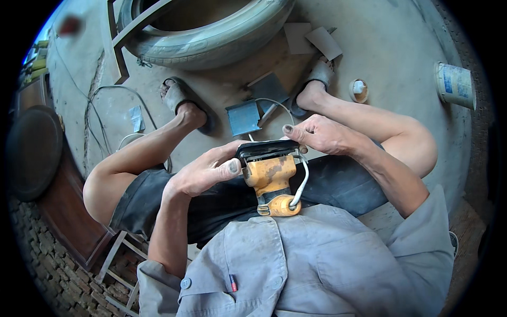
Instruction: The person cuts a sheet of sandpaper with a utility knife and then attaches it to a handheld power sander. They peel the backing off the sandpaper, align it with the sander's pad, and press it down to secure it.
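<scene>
An orange electric sander (272,174) with a black base (268,150) rests in my lap, base pointing away from me. My left hand (208,171) is closed round the left end of the base, its thumb on the near side. At the right end my right hand (327,134) grips the edge of the base, with its thumb above and its fingers partly hidden below. From the sander's handle a white cord (304,182) loops up past my right hand. Just beyond the sander, a blue sheet (243,117), perhaps sandpaper, lies on the floor beside a dark grey sheet (272,87).
A large tyre (206,50) lies ahead, with a wooden frame (120,53) leaning over it. Cables (95,108) trail on the left floor near dark wooden furniture (66,211). On the right are a small round container (358,92) and a white bucket (455,85).
</scene>
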Available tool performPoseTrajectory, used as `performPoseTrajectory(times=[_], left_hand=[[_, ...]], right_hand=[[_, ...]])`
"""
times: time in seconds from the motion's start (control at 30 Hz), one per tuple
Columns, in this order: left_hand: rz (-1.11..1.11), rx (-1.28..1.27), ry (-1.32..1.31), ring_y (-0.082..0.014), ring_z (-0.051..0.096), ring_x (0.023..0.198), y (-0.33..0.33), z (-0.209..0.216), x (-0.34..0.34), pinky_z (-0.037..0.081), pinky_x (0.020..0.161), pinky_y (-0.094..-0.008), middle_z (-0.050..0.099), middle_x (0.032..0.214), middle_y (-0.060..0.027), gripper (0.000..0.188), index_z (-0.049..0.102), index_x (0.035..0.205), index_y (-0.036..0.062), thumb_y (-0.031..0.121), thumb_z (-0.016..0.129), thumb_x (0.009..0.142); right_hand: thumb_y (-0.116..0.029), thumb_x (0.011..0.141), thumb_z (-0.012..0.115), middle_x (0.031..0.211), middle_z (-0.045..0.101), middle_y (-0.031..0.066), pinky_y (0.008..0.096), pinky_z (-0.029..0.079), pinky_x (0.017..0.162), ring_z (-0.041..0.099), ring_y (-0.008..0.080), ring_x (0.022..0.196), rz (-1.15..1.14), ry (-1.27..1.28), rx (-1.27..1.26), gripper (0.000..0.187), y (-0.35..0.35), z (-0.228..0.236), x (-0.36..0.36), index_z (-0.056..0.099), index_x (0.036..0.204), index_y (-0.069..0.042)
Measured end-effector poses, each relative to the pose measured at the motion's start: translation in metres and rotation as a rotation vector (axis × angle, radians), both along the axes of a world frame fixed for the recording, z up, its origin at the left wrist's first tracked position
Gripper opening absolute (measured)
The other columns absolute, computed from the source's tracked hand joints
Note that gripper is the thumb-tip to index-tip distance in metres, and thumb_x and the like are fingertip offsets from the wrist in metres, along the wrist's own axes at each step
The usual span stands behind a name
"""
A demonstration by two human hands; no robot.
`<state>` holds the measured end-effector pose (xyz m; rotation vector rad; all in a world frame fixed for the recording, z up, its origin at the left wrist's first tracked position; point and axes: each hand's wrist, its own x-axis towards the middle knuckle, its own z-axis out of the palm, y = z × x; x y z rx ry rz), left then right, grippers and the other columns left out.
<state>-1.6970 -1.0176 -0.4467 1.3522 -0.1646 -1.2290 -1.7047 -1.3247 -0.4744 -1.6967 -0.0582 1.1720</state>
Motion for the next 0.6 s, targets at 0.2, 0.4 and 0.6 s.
performPoseTrajectory(times=[0.2, 0.4, 0.6], left_hand=[[-0.267, 0.421, -0.227, -0.0219, 0.062, 0.109, -0.016, 0.017, 0.035, 0.047, 0.097, -0.0371, 0.069, 0.116, -0.0106, 0.066, 0.070, 0.124, 0.0022, 0.061, 0.050, 0.101], [-0.366, 0.354, -0.302, -0.0183, 0.067, 0.088, -0.029, 0.015, 0.044, 0.053, 0.080, -0.0339, 0.073, 0.101, -0.0142, 0.040, 0.077, 0.111, 0.0023, 0.038, 0.070, 0.094], [-0.402, 0.351, -0.397, -0.0200, 0.068, 0.080, -0.033, 0.021, 0.047, 0.054, 0.075, -0.0338, 0.075, 0.091, -0.0146, 0.035, 0.075, 0.113, 0.0009, 0.030, 0.069, 0.096]], right_hand=[[-0.061, 0.097, 0.058, 0.068, 0.065, 0.0088, 0.0349, 0.047, 0.065, 0.056, 0.0165, 0.067, -0.012, -0.148, 0.062, 0.066, 0.003, 0.008, 0.000, 0.074, 0.085, 0.002], [-0.048, 0.099, 0.061, 0.082, 0.072, 0.0172, 0.0389, 0.051, 0.070, 0.064, 0.0223, 0.073, 0.062, -0.297, 0.044, 0.051, 0.001, 0.008, -0.003, 0.075, 0.097, 0.001], [-0.037, 0.099, 0.063, 0.084, 0.072, 0.0171, 0.0395, 0.052, 0.069, 0.068, 0.0274, 0.074, 0.031, -0.387, 0.037, 0.039, 0.006, 0.011, -0.006, 0.075, 0.101, 0.000]])
